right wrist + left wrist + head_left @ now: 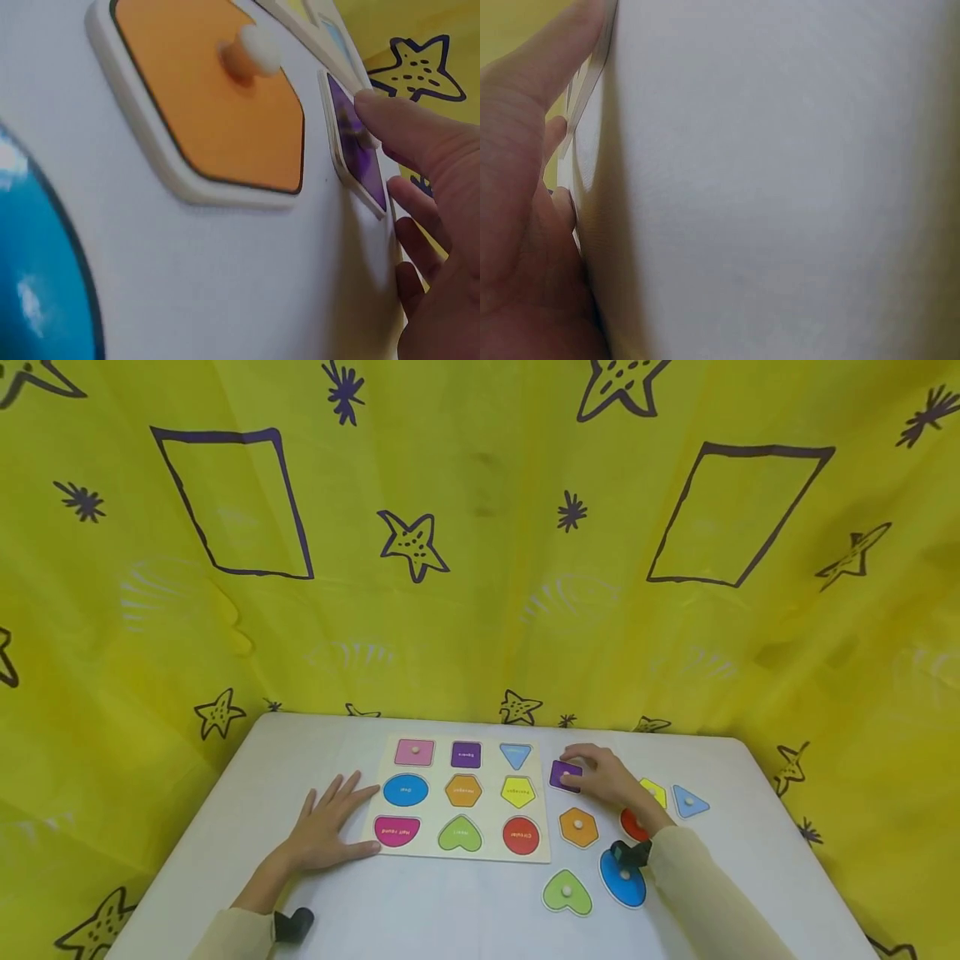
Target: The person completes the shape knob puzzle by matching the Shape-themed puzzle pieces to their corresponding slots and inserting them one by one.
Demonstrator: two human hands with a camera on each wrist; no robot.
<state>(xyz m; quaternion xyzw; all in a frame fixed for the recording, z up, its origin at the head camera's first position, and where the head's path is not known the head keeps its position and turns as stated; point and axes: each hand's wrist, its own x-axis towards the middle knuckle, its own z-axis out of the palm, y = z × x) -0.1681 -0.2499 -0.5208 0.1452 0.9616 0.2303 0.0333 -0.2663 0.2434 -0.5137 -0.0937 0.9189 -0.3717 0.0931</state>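
Observation:
My left hand (326, 831) lies spread on the table at the left edge of a cream wooden shape puzzle board (491, 810), its thumb and a fingertip touching that edge. In the left wrist view the thumb (555, 60) shows against the board's rim. My right hand (603, 775) is over a purple square puzzle piece (557, 769) just right of the board. Its thumb (397, 120) is beside the piece's knob, while the index finger arches over the far edge, a gap showing between them. The index fingertip is hidden in the right wrist view.
A pink rectangle piece (424, 752) sits in the board's far-left recess. Near my right arm lie an orange hexagon (570, 837), green heart (557, 897), blue oval (626, 893), red piece (630, 824), yellow piece (656, 791) and light-blue triangle (693, 810). A yellow curtain (480, 610) hangs behind.

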